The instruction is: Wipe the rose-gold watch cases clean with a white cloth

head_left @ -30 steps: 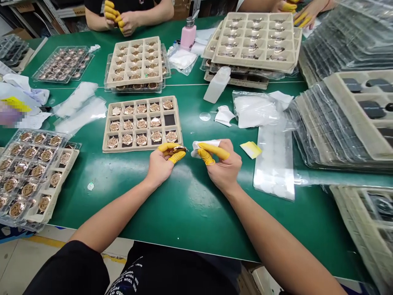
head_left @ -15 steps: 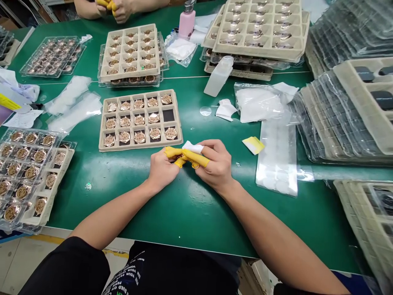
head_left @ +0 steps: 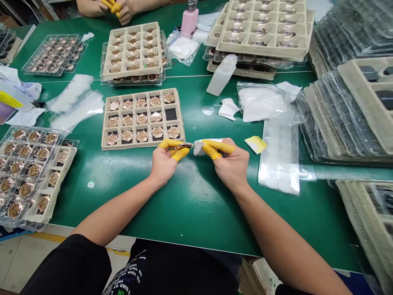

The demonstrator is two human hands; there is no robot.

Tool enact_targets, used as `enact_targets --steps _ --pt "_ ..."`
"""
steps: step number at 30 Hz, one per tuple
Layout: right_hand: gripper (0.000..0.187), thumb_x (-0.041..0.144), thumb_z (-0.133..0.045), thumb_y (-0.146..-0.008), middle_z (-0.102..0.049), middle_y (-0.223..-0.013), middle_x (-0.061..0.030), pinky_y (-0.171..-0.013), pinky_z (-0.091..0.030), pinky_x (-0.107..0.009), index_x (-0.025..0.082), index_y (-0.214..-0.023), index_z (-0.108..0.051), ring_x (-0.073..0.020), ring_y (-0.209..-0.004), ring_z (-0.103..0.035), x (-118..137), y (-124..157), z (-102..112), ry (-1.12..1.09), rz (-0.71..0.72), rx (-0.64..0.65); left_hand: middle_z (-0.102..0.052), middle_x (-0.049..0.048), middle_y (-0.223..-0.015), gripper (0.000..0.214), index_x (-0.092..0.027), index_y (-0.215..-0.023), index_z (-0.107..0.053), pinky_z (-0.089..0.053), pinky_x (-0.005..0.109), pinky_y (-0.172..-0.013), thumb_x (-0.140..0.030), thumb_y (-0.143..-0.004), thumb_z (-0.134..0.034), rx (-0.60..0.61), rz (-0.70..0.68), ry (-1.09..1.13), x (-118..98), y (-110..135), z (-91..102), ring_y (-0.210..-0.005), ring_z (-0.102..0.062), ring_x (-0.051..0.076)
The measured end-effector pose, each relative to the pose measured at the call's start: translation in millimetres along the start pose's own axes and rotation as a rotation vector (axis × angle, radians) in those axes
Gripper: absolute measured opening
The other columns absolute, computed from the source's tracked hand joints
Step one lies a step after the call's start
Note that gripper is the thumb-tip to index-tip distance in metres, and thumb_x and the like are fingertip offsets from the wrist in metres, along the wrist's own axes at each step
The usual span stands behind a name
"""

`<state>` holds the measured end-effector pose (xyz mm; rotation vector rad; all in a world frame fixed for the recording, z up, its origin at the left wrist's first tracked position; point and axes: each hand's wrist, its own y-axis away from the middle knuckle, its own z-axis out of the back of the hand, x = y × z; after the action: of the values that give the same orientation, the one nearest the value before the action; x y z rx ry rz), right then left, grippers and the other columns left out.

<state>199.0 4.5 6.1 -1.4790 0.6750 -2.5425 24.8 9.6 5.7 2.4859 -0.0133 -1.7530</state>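
Between yellow-covered fingertips, my left hand pinches a rose-gold watch case, seen edge-on. To its right, my right hand grips a folded white cloth between thumb and fingers, also in yellow finger covers. The cloth's tip lies close to the case's edge; I cannot tell if they touch. Just beyond my left hand lies a beige tray with rows of rose-gold watch cases. One compartment at its right side holds no case and shows a dark bottom.
Stacked trays of watch cases stand at left and at the back. A white squeeze bottle, a bag of white wipes and a yellow-and-white pad lie to the right. Tall tray stacks border the right. Another person's hands work opposite.
My hands have drawn apart, the right one moving right with the cloth. The watch case in my left hand, mostly hidden before, now shows. The view has shifted slightly.
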Motion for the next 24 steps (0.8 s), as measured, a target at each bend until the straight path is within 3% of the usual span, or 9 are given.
enact_targets --steps 3,7,11,14,16,20,24 --pt "0.017 0.038 -0.069 -0.089 -0.072 -0.076 -0.0016 -0.070 -0.051 -0.035 0.029 -0.095 -0.082 -0.0193 -0.079 -0.062 6 5 -5 -0.140 -0.083 0.067 -0.076 0.0037 -0.092 0.038 -0.019 -0.085 -0.074 -0.061 0.036 -0.092 -0.039 -0.061 -0.095 0.098 0.052 -0.028 1 1 0.7 -0.091 -0.074 0.019" --pt "0.015 0.033 -0.070 -0.089 -0.075 -0.077 -0.0013 -0.073 -0.052 -0.036 0.030 -0.097 -0.082 -0.0198 -0.080 -0.065 8 8 -8 -0.092 0.075 0.049 -0.078 0.0041 -0.095 0.027 -0.021 -0.090 -0.079 -0.061 0.037 -0.092 -0.033 -0.068 -0.090 0.194 0.021 -0.173 5 7 5.1 -0.090 -0.075 0.020" --pt "0.020 0.019 -0.064 -0.083 -0.072 -0.070 -0.0013 -0.063 -0.045 -0.032 0.027 -0.090 -0.081 -0.0177 -0.070 -0.062 -2 3 1 0.241 0.242 0.068 -0.079 0.0051 -0.098 0.024 -0.022 -0.092 -0.080 -0.062 0.036 -0.090 -0.030 -0.071 -0.088 0.181 -0.017 -0.280 7 9 5.1 -0.090 -0.075 0.021" --pt "0.017 0.012 -0.065 -0.073 -0.069 -0.064 -0.0028 -0.060 -0.040 -0.033 0.023 -0.074 -0.078 -0.0177 -0.065 -0.058 -13 -5 12 0.485 0.187 0.058 -0.078 0.0050 -0.095 0.033 -0.020 -0.090 -0.076 -0.063 0.037 -0.089 -0.038 -0.067 -0.091 0.147 0.043 -0.125 2 3 2.7 -0.089 -0.076 0.021" --pt "0.015 0.015 -0.064 -0.076 -0.070 -0.068 -0.0027 -0.062 -0.044 -0.033 0.023 -0.073 -0.077 -0.0179 -0.067 -0.060 -19 -8 16 0.367 0.066 0.022 -0.076 0.0038 -0.094 0.044 -0.019 -0.092 -0.071 -0.063 0.039 -0.088 -0.042 -0.063 -0.095 0.131 0.104 0.010 -2 -2 2.4 -0.087 -0.076 0.021" --pt "0.015 0.033 -0.073 -0.083 -0.079 -0.091 -0.0030 -0.077 -0.057 -0.036 0.024 -0.093 -0.080 -0.0201 -0.083 -0.071 -13 -4 10 -0.176 -0.236 -0.059 -0.071 0.0011 -0.099 0.057 -0.024 -0.111 -0.068 -0.063 0.039 -0.092 -0.042 -0.064 -0.095 0.161 0.213 0.153 -7 -7 2.7 -0.090 -0.077 0.020" --pt "0.028 0.048 -0.081 -0.079 -0.080 -0.097 -0.0039 -0.082 -0.060 -0.039 0.024 -0.094 -0.081 -0.0228 -0.091 -0.074 5 5 0 -0.354 -0.307 -0.012 -0.075 0.0037 -0.106 0.045 -0.024 -0.106 -0.072 -0.058 0.034 -0.099 -0.042 -0.070 -0.091 0.195 0.111 0.032 0 -4 1.1 -0.101 -0.073 0.019"
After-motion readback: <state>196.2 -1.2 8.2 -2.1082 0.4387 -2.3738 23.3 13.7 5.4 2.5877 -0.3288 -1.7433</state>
